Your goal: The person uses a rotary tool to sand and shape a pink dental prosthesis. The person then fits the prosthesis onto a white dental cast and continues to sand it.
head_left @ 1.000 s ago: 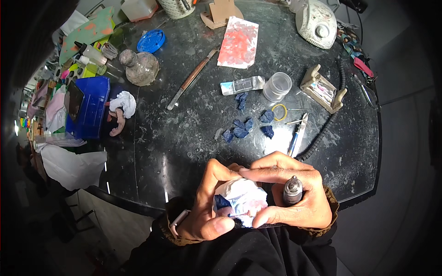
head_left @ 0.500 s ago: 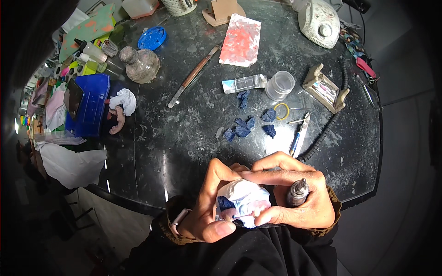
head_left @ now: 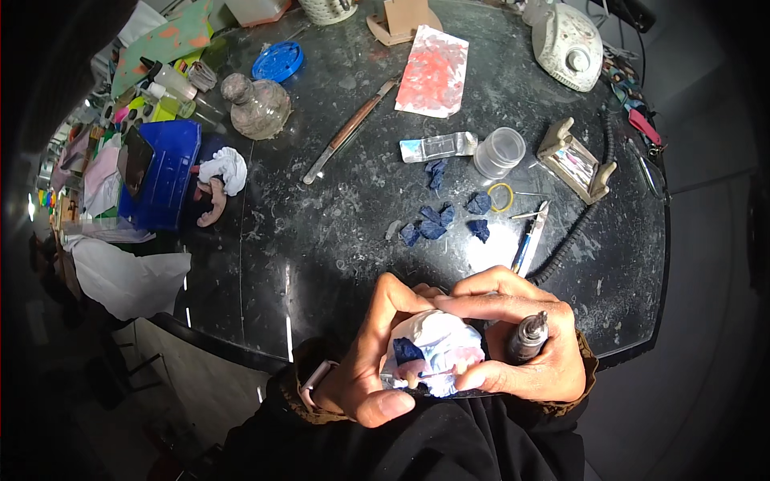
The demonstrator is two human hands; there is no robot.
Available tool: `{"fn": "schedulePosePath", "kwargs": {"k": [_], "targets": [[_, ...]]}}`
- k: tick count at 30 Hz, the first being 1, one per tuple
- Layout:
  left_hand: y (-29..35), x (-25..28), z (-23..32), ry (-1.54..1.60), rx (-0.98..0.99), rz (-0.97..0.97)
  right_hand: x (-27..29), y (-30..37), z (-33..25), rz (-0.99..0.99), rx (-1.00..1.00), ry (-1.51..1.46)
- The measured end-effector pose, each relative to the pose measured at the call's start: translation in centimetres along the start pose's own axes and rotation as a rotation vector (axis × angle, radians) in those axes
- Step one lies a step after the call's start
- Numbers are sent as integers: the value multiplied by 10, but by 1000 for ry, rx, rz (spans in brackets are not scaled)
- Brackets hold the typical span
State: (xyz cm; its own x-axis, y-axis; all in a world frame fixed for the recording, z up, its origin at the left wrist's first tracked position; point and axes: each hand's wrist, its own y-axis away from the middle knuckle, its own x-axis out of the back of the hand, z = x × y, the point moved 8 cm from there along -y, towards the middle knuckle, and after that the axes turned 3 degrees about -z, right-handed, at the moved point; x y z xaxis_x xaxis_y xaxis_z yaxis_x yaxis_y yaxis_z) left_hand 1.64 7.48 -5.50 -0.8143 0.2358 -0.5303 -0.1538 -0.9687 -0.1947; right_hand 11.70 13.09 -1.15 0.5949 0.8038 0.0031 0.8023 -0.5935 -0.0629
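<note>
Over my lap at the table's near edge, my left hand (head_left: pixel 375 361) is closed around a white dental cast (head_left: pixel 437 330) with pink gum-coloured parts and tooth-like bits along its near side. A dark blue scrap (head_left: pixel 407 351) lies against the cast's left face. My right hand (head_left: pixel 545 373) grips a dark metal rotary handpiece (head_left: pixel 527 340), its narrow end pointing up and away from the cast. The thumb and forefinger of that hand also touch the cast's right side. The cast's underside and my left fingertips are hidden.
Several dark blue scraps (head_left: pixel 433 223) lie beyond my hands, near a clear cup (head_left: pixel 499 152), a yellow ring (head_left: pixel 500 197) and a knife (head_left: pixel 531 239). A coiled black cord (head_left: pixel 573 244) runs along the right. A blue tray (head_left: pixel 167 176) and pink denture-like piece (head_left: pixel 212 204) sit left.
The whole view has shifted a little, so the table things appear farther right. Both hands keep their grips, and the cast shows slightly more of its pink right side.
</note>
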Motion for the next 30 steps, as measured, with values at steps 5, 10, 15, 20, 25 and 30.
{"fn": "schedulePosePath", "kwargs": {"k": [5,10,15,20,25,30], "targets": [[0,-3,2,24,67,34,1,2,1,24,-72,-20],[2,-1,2,-7,200,65,2,-1,-3,75,-9,81],[3,3,3,-112,243,60,4,4,-15,242,64,157],[5,2,8,-136,326,86,-4,0,-26,209,156,392],[6,1,6,-198,280,44,-7,0,-30,245,202,528],[12,3,9,-338,129,45,-9,2,-32,190,204,635]]}}
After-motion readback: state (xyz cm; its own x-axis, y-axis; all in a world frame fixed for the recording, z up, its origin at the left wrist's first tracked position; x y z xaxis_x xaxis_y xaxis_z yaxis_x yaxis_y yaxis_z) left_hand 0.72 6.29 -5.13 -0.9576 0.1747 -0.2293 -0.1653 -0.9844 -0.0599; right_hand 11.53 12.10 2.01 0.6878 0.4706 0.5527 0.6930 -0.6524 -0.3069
